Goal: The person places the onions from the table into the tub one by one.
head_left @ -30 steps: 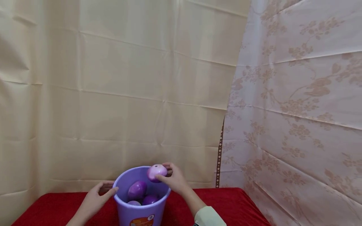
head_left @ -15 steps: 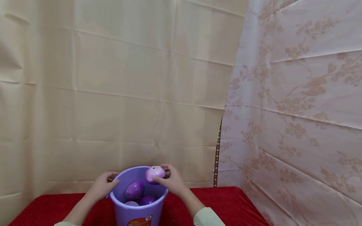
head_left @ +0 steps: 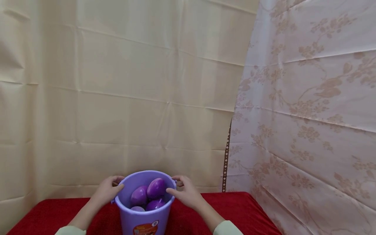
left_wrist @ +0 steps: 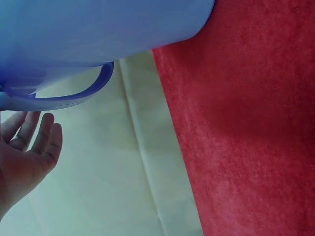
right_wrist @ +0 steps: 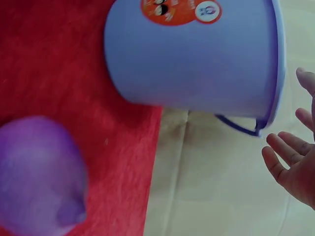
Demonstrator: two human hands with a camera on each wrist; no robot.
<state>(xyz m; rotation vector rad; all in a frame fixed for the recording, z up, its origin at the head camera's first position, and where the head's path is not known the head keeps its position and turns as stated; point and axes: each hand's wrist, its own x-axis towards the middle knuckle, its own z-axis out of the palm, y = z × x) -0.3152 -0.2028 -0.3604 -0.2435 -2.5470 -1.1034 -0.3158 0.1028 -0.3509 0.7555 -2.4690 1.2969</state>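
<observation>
A purple bucket (head_left: 144,217) stands on the red cloth with several purple onions (head_left: 157,188) inside. My left hand (head_left: 104,191) is at the bucket's left rim, its thumb tip over the edge. In the left wrist view, its fingers (left_wrist: 44,135) are loosely bent beside the bucket handle (left_wrist: 74,98). My right hand (head_left: 188,194) is spread at the right rim with nothing between thumb and fingers. The right wrist view shows its fingers (right_wrist: 280,152) relaxed, just off the rim and handle joint.
Red cloth (head_left: 229,212) covers the table. Another purple onion (right_wrist: 39,177) lies near the camera in the right wrist view. A beige curtain (head_left: 132,114) hangs behind, and a floral one (head_left: 308,114) on the right. The bucket bears an orange label (head_left: 146,227).
My right hand has let go of the pale-ended onion, which now lies in the bucket on the others. The left hand has moved up along the rim over the last second.
</observation>
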